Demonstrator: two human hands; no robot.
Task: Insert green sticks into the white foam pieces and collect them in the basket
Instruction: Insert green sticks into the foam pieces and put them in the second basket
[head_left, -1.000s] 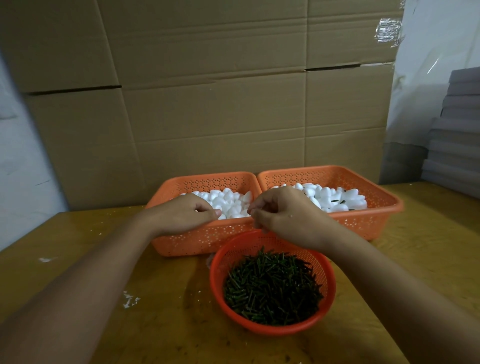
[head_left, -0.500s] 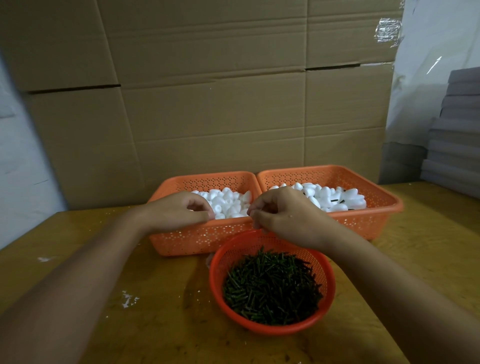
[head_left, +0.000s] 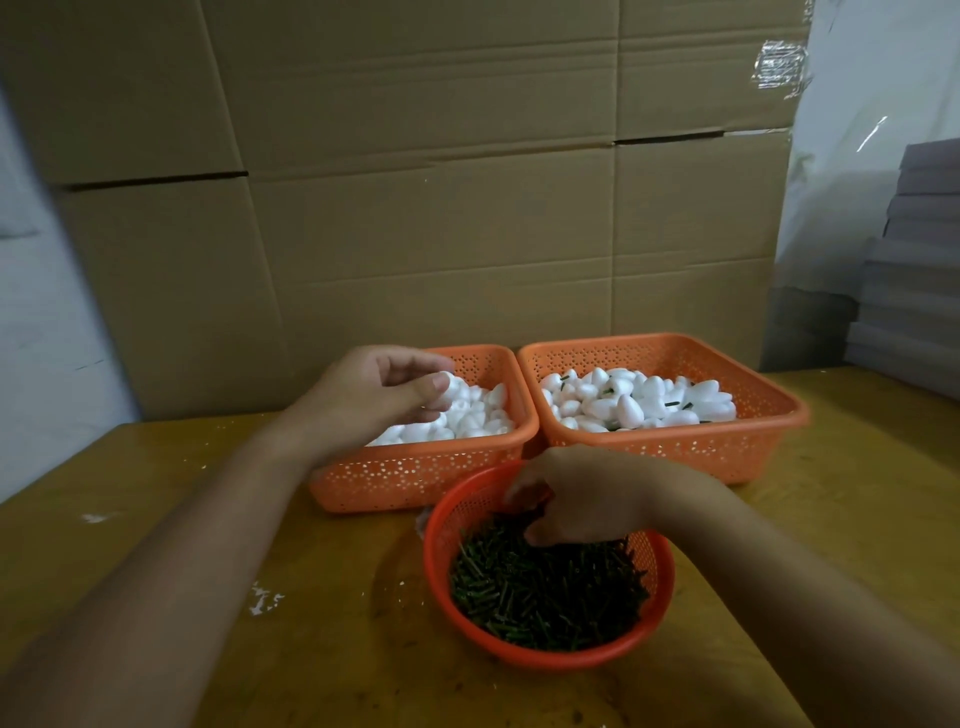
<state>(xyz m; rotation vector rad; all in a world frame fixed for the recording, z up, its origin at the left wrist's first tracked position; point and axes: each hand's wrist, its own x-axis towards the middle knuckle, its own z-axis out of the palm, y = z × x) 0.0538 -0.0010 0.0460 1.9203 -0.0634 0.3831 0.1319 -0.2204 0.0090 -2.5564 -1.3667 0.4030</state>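
Backdrop: a wall of large brown corrugated cardboard boxes fills the far side, stacked in rows with dark seams between them; a strip of clear tape shines at its upper right corner
Room edges: pale sheeting hangs to the right of the boxes; a stack of flat grey slabs rises at the far right
Surface: a worn yellow-brown wooden table carries everything; white crumbs lie scattered on its left part
Right tray: a rectangular perforated orange plastic basket holds white foam pieces with bits of green stick showing among them
Left tray: a second rectangular orange plastic basket sits just beside it, sides nearly touching; it holds plain white foam pieces
Bowl: a round red-orange mesh basket stands in front of the two trays, filled with short dark green sticks
Left hand: over the left tray, fingers curled, thumb and fingertips closing on a foam piece at the top of the heap
Right hand: lowered into the round basket, fingers bent down into the sticks; whether it has one pinched I cannot tell
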